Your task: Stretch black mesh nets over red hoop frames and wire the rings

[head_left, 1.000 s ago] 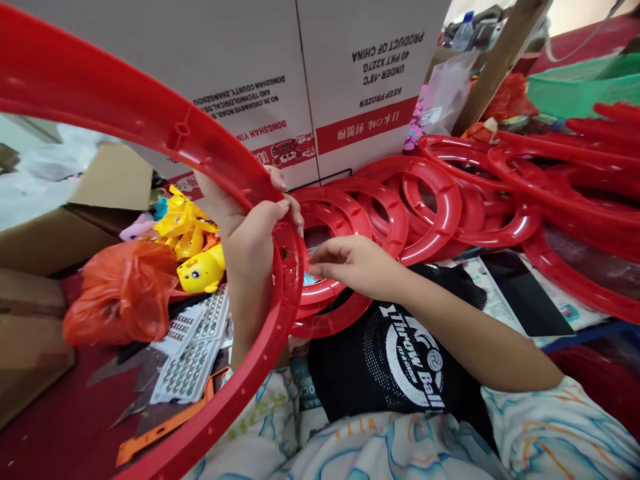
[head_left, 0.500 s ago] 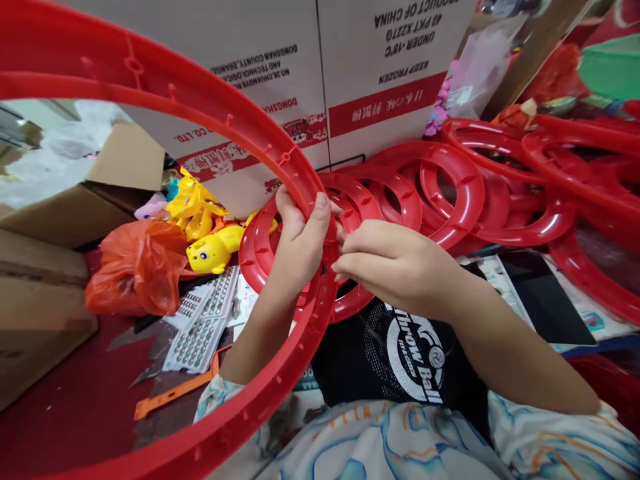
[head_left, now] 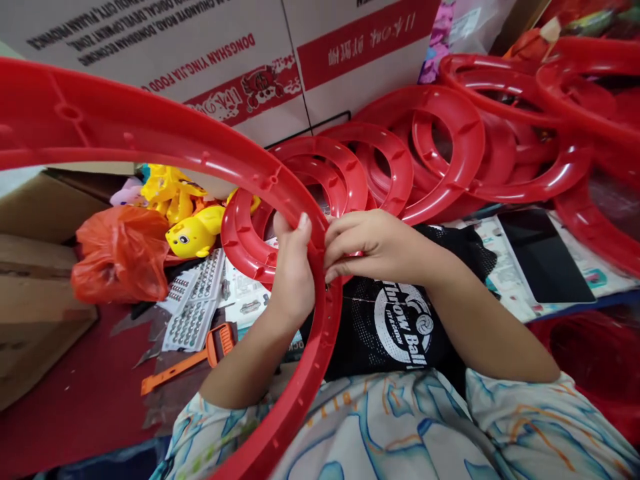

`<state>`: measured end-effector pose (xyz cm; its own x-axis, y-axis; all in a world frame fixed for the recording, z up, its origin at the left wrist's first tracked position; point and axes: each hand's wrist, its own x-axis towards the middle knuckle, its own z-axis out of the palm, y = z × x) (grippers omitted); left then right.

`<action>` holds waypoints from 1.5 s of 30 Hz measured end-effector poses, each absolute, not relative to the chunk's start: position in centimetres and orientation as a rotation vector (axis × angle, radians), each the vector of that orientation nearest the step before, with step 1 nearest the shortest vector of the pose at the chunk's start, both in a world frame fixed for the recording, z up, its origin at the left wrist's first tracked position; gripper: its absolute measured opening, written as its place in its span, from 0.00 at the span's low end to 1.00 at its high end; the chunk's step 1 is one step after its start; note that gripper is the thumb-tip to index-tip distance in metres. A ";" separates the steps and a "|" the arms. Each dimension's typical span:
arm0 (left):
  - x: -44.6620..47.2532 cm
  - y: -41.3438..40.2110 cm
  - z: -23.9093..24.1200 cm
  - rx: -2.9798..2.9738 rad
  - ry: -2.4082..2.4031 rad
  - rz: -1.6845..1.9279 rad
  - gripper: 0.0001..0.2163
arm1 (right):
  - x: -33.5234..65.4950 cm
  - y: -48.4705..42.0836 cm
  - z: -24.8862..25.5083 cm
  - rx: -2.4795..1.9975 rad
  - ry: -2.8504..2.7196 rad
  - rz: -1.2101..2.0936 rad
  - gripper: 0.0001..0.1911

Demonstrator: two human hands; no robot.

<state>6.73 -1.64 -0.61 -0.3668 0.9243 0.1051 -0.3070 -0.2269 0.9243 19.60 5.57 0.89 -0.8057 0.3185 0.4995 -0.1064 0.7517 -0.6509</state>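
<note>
A large red plastic ring (head_left: 200, 143) stands tilted up before me, its ribbed and pegged side showing. My left hand (head_left: 295, 273) is closed around its right-hand part, thumb up against the band. On the other side of that same part, my right hand (head_left: 380, 247) has its fingers pinched together against the ring. What those fingertips hold, if anything, is hidden. A small dark spot shows on the band just below them. Under my hands lies a black cloth (head_left: 400, 320) with white "Throw Ball" print.
Several smaller red rings (head_left: 390, 160) lean in a row behind my hands. A black-screened tablet (head_left: 545, 257) lies at right. On the left are an orange bag (head_left: 120, 257), a yellow toy (head_left: 195, 233), sticker-like sheets (head_left: 195, 310), an orange strap-like tool (head_left: 185, 367) and cardboard boxes (head_left: 40, 320).
My view has tipped downward a little, so the scene sits higher. The right fingers have shifted closer against the ring, while the left hand keeps its hold.
</note>
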 end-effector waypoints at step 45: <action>2.6 -7.4 -5.6 1.186 1.000 1.237 0.36 | 17.6 3.6 -4.0 0.008 -2.445 0.466 0.12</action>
